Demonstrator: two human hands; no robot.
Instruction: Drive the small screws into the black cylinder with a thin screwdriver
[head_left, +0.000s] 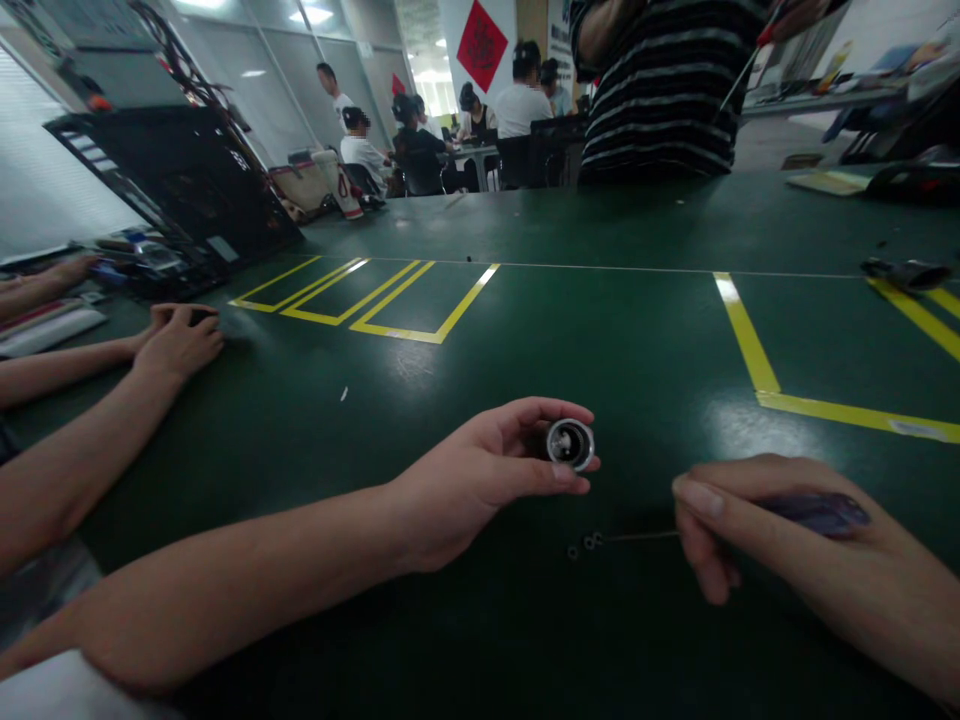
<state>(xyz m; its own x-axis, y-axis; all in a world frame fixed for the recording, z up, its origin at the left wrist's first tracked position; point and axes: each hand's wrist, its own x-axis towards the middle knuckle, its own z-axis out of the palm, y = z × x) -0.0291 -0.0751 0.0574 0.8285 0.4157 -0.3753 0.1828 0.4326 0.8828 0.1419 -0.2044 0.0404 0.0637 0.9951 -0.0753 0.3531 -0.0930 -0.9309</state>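
Observation:
My left hand [480,470] holds a small round metal part [570,443] between thumb and fingers, its open end turned toward me, just above the green table [637,330]. My right hand [757,530] grips a screwdriver with a dark purple handle [817,512]; its thin shaft points left, low over the table. The tip reaches two small dark screws or nuts [589,544] that lie on the table below my left hand.
A co-worker's hands [176,340] rest on the table at the left, near an opened black computer case [180,190]. A person in a striped shirt [660,90] stands across the table. Yellow tape lines [750,345] mark the mat. A dark object [904,272] lies far right.

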